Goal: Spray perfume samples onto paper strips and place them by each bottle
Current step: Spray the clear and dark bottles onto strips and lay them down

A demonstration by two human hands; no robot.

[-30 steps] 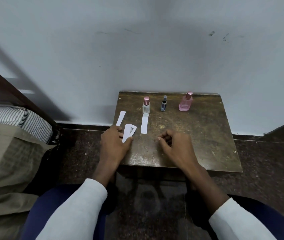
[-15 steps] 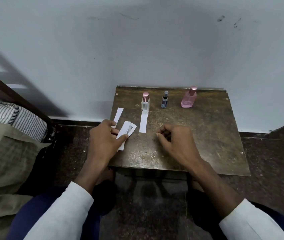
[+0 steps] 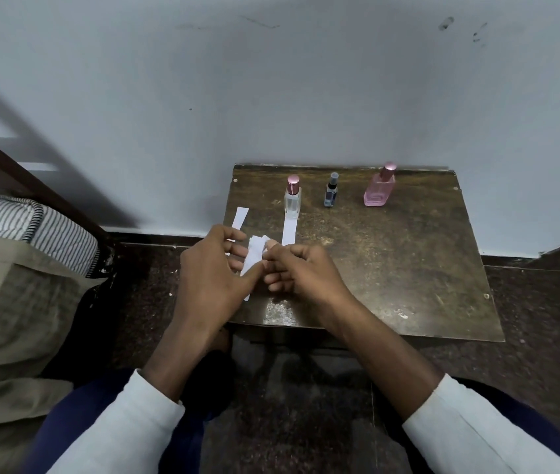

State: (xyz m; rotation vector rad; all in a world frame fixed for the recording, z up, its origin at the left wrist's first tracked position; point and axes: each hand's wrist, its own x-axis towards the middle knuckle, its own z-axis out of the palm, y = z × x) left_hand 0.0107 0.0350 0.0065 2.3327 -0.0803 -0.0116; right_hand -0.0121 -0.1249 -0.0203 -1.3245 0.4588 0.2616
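I see both hands pinching the small stack of white paper strips (image 3: 254, 254) at the worn brown surface's (image 3: 391, 268) near-left: left hand (image 3: 210, 268), right hand (image 3: 300, 268). Risk: two strips cling, lifting together.

My left hand (image 3: 213, 268) and right hand (image 3: 300, 271) meet fingertip to fingertip, both pinching; forearms angle inward, white sleeves pushed back.
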